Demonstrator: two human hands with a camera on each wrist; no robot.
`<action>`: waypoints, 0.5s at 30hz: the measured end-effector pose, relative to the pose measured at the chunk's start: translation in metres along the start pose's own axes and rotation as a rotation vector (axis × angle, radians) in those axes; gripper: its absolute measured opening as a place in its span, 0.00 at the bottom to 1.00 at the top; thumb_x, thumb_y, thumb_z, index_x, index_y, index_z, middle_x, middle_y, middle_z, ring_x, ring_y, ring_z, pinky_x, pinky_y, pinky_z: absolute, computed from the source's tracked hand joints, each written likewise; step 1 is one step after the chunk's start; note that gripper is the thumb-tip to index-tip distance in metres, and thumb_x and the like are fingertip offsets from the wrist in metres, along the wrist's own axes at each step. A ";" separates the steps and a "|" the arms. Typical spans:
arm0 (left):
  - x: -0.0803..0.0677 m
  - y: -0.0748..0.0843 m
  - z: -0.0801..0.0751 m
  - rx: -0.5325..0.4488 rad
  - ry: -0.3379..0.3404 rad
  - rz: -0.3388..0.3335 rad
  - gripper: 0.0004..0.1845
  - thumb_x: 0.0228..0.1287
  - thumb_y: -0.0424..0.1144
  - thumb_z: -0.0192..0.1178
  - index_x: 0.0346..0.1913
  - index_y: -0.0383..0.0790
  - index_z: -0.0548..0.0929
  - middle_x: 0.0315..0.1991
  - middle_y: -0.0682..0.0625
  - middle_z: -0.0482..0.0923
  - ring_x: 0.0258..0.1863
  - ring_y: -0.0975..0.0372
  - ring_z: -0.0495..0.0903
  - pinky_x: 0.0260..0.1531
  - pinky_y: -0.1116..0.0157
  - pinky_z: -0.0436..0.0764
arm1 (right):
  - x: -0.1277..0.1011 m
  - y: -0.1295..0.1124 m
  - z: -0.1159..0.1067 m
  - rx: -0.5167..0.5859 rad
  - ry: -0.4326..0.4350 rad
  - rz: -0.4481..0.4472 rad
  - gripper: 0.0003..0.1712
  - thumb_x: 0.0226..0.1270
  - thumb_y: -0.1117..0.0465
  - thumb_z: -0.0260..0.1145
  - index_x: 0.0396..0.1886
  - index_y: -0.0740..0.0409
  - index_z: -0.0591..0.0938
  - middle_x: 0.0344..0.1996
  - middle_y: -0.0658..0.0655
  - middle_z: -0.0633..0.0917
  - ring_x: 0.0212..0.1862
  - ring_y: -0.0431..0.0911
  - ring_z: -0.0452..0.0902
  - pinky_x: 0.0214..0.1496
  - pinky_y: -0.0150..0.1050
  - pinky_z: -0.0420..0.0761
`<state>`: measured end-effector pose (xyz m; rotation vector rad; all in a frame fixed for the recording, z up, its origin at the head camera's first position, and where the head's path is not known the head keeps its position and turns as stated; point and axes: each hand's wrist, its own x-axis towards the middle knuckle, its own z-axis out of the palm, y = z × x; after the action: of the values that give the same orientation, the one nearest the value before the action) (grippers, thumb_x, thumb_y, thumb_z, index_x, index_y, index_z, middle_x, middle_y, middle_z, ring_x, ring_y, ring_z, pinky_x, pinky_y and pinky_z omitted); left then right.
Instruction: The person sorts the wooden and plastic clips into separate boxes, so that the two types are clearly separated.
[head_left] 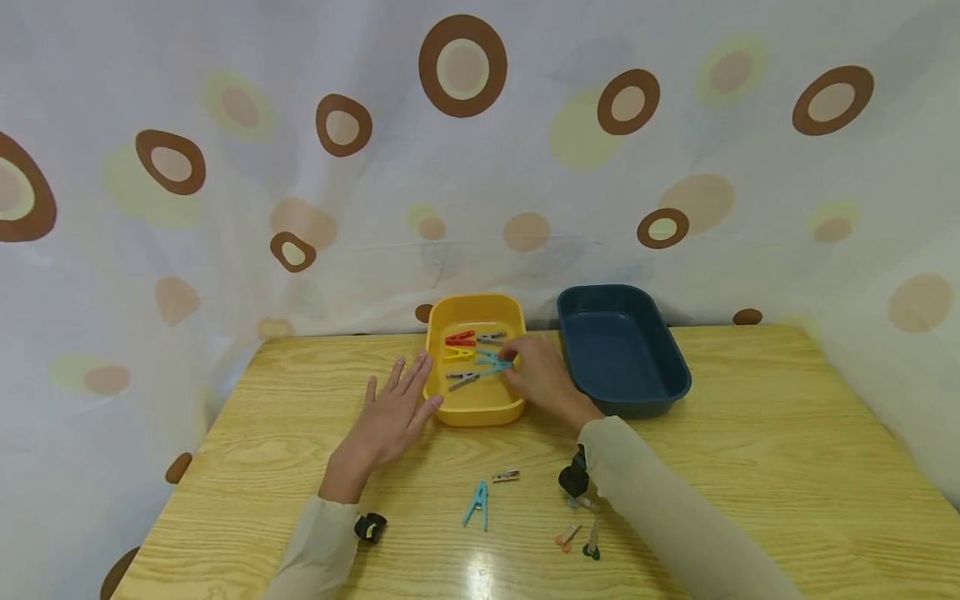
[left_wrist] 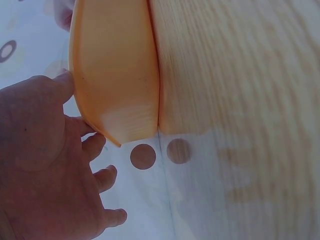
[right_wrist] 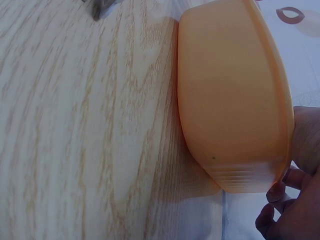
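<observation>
A yellow tray (head_left: pixel 480 417) holds several clothespins: a red clothespin (head_left: pixel 461 338), a yellow clothespin (head_left: pixel 459 354), grey metal-looking ones such as the clothespin (head_left: pixel 462 380), and light blue ones. My right hand (head_left: pixel 543 375) reaches over the tray's right rim, and its fingertips pinch a light blue clothespin (head_left: pixel 495 367); the fingers partly cover it. In the right wrist view the tray's wall (right_wrist: pixel 230 100) hides the fingertips. My left hand (head_left: pixel 393 412) touches the tray's left rim, its fingers spread and fairly straight. The left wrist view shows this hand (left_wrist: pixel 55 155) against the rim.
A dark blue tray (head_left: pixel 618 358) stands right of the yellow one. Nearer on the wooden table (head_left: pixel 787 458) lie a light blue clothespin (head_left: pixel 477 504), a small grey clip (head_left: pixel 506 476) and several small clips with coloured ends, such as the green-ended clip (head_left: pixel 592 543). A patterned curtain hangs behind.
</observation>
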<state>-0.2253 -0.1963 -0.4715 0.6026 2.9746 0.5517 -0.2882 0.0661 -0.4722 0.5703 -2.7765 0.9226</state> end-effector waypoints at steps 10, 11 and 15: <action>0.000 0.001 0.000 0.018 0.001 0.000 0.38 0.84 0.60 0.36 0.84 0.44 0.44 0.84 0.50 0.38 0.82 0.49 0.37 0.72 0.31 0.41 | -0.001 -0.003 -0.002 -0.011 -0.028 0.040 0.10 0.65 0.66 0.74 0.46 0.60 0.89 0.43 0.56 0.87 0.50 0.54 0.77 0.53 0.50 0.78; 0.000 0.001 -0.001 0.016 -0.001 -0.001 0.38 0.83 0.60 0.36 0.84 0.44 0.44 0.84 0.50 0.38 0.82 0.50 0.36 0.72 0.31 0.41 | -0.001 -0.002 -0.002 -0.013 -0.031 0.040 0.10 0.65 0.66 0.74 0.46 0.60 0.89 0.44 0.56 0.87 0.50 0.54 0.78 0.53 0.50 0.78; -0.001 0.001 0.000 0.003 0.011 0.000 0.38 0.84 0.59 0.37 0.84 0.43 0.45 0.84 0.49 0.40 0.82 0.49 0.37 0.71 0.31 0.40 | -0.002 -0.001 -0.002 -0.004 -0.040 0.031 0.11 0.67 0.65 0.73 0.48 0.60 0.88 0.44 0.56 0.87 0.50 0.54 0.79 0.53 0.50 0.79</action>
<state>-0.2240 -0.1952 -0.4714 0.6023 2.9863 0.5531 -0.2861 0.0675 -0.4706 0.5527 -2.8294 0.9221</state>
